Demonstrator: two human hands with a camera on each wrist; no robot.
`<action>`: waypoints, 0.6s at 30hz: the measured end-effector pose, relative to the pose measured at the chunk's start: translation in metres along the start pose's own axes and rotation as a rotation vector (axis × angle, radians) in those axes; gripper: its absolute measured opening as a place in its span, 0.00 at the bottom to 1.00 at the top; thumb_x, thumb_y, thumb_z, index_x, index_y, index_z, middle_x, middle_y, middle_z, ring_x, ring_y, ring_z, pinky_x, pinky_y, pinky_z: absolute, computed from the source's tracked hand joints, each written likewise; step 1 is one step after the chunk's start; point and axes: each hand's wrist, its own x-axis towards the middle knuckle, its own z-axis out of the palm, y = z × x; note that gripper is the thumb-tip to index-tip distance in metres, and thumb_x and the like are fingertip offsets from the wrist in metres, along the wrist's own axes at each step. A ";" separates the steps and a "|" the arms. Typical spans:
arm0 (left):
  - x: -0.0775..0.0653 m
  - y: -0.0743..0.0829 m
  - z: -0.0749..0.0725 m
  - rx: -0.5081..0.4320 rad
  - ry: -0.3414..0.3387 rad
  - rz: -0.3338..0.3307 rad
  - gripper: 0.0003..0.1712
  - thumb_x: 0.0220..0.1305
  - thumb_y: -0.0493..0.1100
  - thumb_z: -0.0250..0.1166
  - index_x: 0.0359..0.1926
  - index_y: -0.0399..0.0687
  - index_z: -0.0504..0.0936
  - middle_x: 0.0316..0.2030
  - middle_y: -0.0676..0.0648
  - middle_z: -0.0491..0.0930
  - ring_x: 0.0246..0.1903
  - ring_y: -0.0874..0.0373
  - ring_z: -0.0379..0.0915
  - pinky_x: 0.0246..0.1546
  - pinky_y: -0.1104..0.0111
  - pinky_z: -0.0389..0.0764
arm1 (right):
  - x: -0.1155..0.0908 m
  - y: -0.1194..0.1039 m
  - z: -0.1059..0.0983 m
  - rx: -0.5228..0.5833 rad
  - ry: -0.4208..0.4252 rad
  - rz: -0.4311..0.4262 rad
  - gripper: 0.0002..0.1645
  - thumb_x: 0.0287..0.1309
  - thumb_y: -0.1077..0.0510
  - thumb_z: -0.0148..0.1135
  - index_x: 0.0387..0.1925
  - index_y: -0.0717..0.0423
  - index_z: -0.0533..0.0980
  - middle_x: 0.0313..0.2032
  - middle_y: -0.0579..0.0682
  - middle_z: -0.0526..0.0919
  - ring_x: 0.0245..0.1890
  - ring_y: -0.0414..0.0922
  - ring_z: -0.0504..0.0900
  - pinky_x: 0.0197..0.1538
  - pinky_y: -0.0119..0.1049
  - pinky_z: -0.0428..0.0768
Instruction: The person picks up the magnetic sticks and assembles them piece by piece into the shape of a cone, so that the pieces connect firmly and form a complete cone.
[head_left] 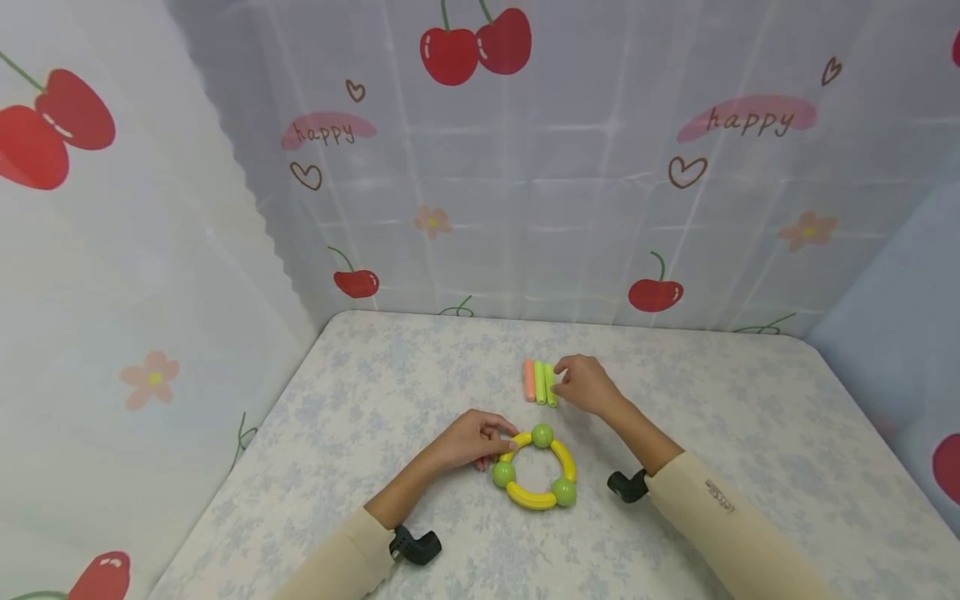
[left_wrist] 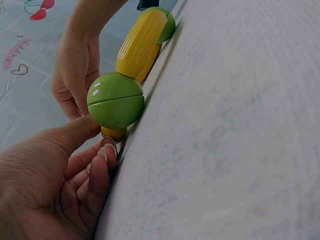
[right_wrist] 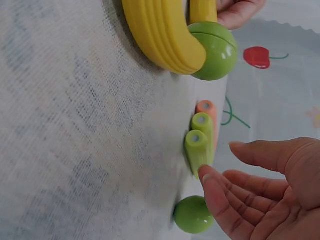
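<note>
A ring of yellow curved rods and green balls lies on the table. My left hand pinches the upper-left yellow rod, thumb on one side and fingertips on the other, beside a green ball. Beyond the ring, an orange stick and two light-green sticks lie side by side. My right hand hovers at the right of these sticks, thumb and fingers apart with nothing between them. One fingertip is close to the nearest light-green stick; whether it touches is unclear.
A loose green ball rests near my right hand in the right wrist view; the hand hides it in the head view. The table has a pale floral cover. Cherry-printed curtains stand behind it and at the sides.
</note>
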 end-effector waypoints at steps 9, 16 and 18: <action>0.001 0.000 0.000 0.003 0.000 0.002 0.12 0.66 0.47 0.71 0.49 0.53 0.88 0.20 0.49 0.80 0.12 0.60 0.72 0.15 0.71 0.76 | 0.011 -0.006 0.011 -0.067 -0.023 0.073 0.20 0.58 0.67 0.69 0.52 0.73 0.79 0.46 0.64 0.85 0.35 0.49 0.82 0.38 0.41 0.83; 0.000 0.001 -0.002 -0.006 -0.006 0.002 0.12 0.66 0.46 0.71 0.50 0.50 0.88 0.19 0.49 0.80 0.12 0.61 0.71 0.14 0.71 0.76 | 0.016 -0.008 0.014 -0.141 -0.014 0.065 0.20 0.57 0.66 0.69 0.49 0.74 0.79 0.44 0.64 0.84 0.37 0.51 0.82 0.39 0.42 0.83; 0.000 0.001 -0.002 -0.010 -0.005 0.004 0.12 0.66 0.46 0.71 0.50 0.50 0.88 0.19 0.49 0.80 0.12 0.61 0.71 0.14 0.71 0.76 | 0.018 -0.009 0.016 -0.134 -0.013 0.082 0.17 0.57 0.66 0.69 0.46 0.74 0.79 0.39 0.62 0.83 0.32 0.49 0.80 0.34 0.39 0.81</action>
